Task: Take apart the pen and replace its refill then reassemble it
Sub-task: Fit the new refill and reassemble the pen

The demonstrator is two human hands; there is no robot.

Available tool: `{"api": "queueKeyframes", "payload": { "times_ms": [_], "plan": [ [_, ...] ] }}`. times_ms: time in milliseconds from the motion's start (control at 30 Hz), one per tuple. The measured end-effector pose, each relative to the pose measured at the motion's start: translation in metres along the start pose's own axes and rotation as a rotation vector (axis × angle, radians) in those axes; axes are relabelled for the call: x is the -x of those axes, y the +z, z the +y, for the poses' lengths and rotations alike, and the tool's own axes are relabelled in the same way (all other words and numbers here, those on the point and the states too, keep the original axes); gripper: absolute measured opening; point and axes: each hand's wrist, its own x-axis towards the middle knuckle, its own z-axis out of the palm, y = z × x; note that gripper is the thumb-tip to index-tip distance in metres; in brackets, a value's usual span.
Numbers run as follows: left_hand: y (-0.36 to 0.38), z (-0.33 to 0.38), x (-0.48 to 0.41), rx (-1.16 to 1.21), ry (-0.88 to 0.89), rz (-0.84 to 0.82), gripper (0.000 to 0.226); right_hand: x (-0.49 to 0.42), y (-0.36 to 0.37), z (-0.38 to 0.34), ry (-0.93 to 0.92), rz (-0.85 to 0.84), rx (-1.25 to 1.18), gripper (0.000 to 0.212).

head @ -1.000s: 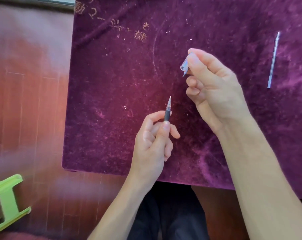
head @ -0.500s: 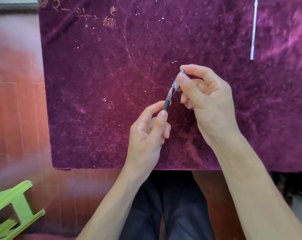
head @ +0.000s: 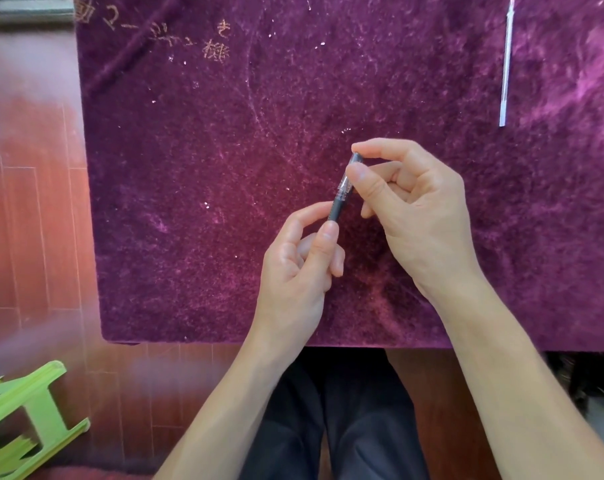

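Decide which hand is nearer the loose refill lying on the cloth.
Right. The right hand is below and left of the refill, apart from it, pinching the pen cap. The left hand is lower and further left, gripping the pen.

1. A table [head: 189, 271] covered in deep purple velvet cloth fills most of the view; its near edge runs straight across, and its left edge runs up the left side.
2. Pale specks and faint curved scuff marks are scattered over the pile of the cloth.
3. Gold embroidered characters [head: 217, 50] sit near the table's far left corner.
4. A thin clear refill [head: 506, 64] lies flat on the cloth, well to the right of the characters, near the table's far right, pointing almost straight away from the near edge.
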Motion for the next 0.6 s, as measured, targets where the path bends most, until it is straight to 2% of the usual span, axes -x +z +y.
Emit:
{"api": "queueKeyframes", "payload": {
  "times_ms": [167, 600],
  "plan": [
    [0.003, -0.001, -0.002, 0.005, -0.009, 0.026, 0.015, 0.000, 0.004, 0.002, -0.008, -0.015, 0.013, 0.012],
    [0.004, -0.002, 0.001, 0.053, -0.022, 0.067, 0.012, 0.013, 0.022, 0.011, -0.019, 0.110, -0.030, 0.012]
  ]
}}
